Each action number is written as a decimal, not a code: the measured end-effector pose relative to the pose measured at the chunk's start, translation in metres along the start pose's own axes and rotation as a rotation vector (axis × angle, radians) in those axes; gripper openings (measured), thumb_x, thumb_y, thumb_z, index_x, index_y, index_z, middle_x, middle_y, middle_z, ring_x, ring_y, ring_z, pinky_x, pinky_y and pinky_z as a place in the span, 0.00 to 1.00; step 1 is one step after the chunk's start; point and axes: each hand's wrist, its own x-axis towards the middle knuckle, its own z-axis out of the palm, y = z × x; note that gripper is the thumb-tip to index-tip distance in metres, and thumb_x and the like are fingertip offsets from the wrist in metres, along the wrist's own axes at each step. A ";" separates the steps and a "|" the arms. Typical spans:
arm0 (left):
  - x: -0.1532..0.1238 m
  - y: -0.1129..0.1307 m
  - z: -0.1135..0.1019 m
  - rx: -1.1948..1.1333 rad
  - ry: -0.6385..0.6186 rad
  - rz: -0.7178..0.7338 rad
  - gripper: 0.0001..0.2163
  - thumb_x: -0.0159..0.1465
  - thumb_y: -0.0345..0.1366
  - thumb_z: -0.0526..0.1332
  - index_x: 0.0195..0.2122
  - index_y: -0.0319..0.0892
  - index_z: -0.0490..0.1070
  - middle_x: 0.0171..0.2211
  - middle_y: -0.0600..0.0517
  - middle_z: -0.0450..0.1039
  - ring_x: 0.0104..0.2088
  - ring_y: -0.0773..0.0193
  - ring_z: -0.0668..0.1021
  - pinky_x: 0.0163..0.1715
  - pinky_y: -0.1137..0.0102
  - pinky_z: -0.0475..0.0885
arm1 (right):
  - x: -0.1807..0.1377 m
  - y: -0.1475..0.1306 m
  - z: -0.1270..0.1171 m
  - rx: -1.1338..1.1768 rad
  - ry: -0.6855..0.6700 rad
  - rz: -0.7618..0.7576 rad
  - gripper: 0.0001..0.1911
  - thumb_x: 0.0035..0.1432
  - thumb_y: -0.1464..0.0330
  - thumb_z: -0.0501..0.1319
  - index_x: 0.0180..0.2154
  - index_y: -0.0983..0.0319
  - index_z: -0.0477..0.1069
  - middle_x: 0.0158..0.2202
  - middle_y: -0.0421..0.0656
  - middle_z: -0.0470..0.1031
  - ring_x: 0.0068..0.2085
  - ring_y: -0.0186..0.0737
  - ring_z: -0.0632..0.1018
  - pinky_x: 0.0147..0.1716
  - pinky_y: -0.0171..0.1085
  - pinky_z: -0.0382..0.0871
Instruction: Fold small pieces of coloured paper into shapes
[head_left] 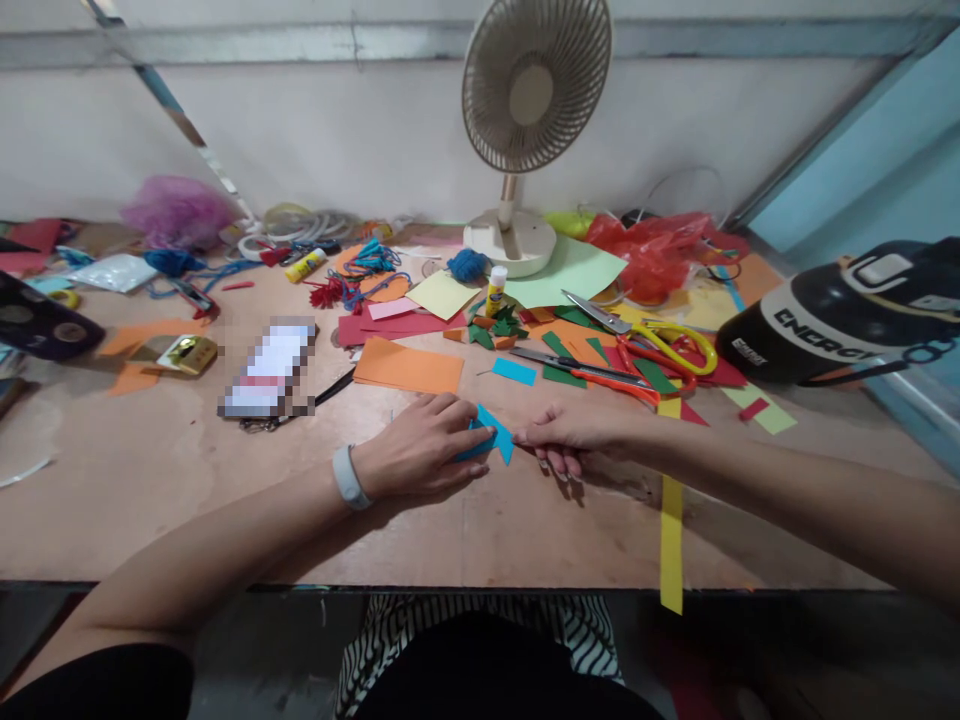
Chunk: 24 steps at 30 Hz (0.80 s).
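A small blue piece of paper (496, 432) lies folded on the wooden table (187, 470) in front of me. My left hand (427, 448), with a white band on its wrist, presses down on the paper's left part with closed fingers. My right hand (574, 438) touches the paper's right tip, its fingers held together and pinching at the edge. A long yellow paper strip (671, 540) runs under my right wrist and hangs over the table's front edge.
Orange-handled scissors (600, 375) and yellow-handled scissors (660, 335) lie behind my right hand among coloured paper scraps. An orange sheet (409, 367), a glue stick (495, 290), a desk fan (525, 120), a black bag (847, 315) and a phone (268, 370) are around.
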 end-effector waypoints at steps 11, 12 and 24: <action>0.000 -0.002 0.014 -0.039 0.102 0.068 0.24 0.71 0.48 0.55 0.62 0.38 0.62 0.65 0.40 0.63 0.66 0.50 0.64 0.66 0.52 0.58 | -0.013 0.003 0.012 -0.554 0.411 -0.206 0.29 0.56 0.43 0.59 0.20 0.60 0.66 0.18 0.41 0.70 0.21 0.35 0.69 0.20 0.35 0.52; 0.000 -0.003 0.016 -0.056 0.080 0.071 0.26 0.71 0.49 0.54 0.63 0.36 0.61 0.64 0.39 0.64 0.65 0.50 0.66 0.65 0.53 0.60 | -0.011 0.002 0.009 -0.684 0.487 -0.218 0.29 0.56 0.43 0.59 0.19 0.60 0.65 0.19 0.41 0.70 0.22 0.35 0.68 0.20 0.36 0.50; 0.001 0.004 0.010 -0.050 0.090 0.028 0.22 0.72 0.50 0.52 0.54 0.36 0.69 0.54 0.40 0.74 0.51 0.50 0.76 0.50 0.55 0.72 | -0.005 0.014 -0.034 -0.830 0.844 -0.557 0.13 0.63 0.59 0.60 0.33 0.61 0.75 0.32 0.45 0.78 0.33 0.41 0.77 0.29 0.36 0.64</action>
